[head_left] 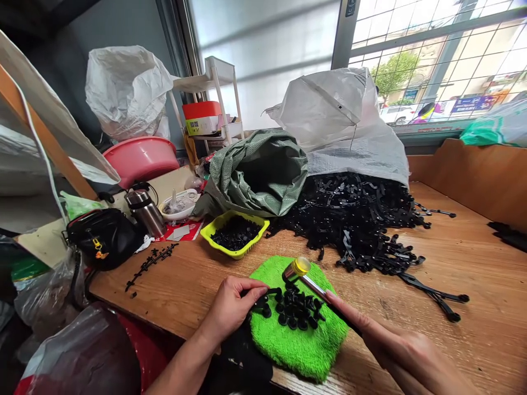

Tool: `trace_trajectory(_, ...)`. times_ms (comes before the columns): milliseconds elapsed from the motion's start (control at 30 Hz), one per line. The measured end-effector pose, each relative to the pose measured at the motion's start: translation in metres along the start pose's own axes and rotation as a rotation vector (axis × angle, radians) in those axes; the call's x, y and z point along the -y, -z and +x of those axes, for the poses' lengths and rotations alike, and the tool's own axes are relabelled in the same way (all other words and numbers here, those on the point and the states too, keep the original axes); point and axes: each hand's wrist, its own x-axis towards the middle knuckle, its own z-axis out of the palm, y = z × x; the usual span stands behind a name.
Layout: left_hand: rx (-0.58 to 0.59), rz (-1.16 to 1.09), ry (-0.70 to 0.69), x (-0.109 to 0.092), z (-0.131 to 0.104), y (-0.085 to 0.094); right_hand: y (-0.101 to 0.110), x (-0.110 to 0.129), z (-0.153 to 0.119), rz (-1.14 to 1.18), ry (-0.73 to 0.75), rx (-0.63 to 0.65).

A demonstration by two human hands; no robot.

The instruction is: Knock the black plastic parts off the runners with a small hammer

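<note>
My right hand (395,345) grips the handle of a small mallet (307,280) with a yellow face; its head hovers over the far edge of a green cloth (302,343) on the wooden table. Black plastic parts (294,310) lie clustered on the cloth under the mallet shaft. My left hand (230,304) rests at the cloth's left edge, fingers pinching one of those black pieces against the cloth.
A large heap of black plastic strips (358,219) spills from a white sack (341,118) beyond the cloth. A yellow tray (257,238) holds small black parts before a green sack (259,173). Left: black bag (102,236), steel flask (146,211), pink basin (142,156).
</note>
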Motion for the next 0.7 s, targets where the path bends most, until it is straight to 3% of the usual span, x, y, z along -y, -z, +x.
trace_trajectory(167,0.033,0.108,0.004,-0.003,0.000,0.005,0.003,0.011,0.009,-0.154,0.051,-0.133)
trace_trajectory(300,0.112,0.165,-0.001,-0.005,0.005,0.008,-0.001,0.012,0.012,-0.363,0.023,-0.038)
trace_trajectory(433,0.123,0.218,0.013,-0.006,0.010,0.009,0.000,0.015,0.013,-0.280,0.050,-0.090)
trace_trajectory(600,0.114,0.244,-0.013,-0.004,0.008,0.010,-0.008,0.013,0.010,-0.419,-0.026,0.078)
trace_trajectory(700,0.094,0.210,-0.015,-0.002,0.007,0.010,-0.011,0.013,0.010,-0.305,-0.024,0.045)
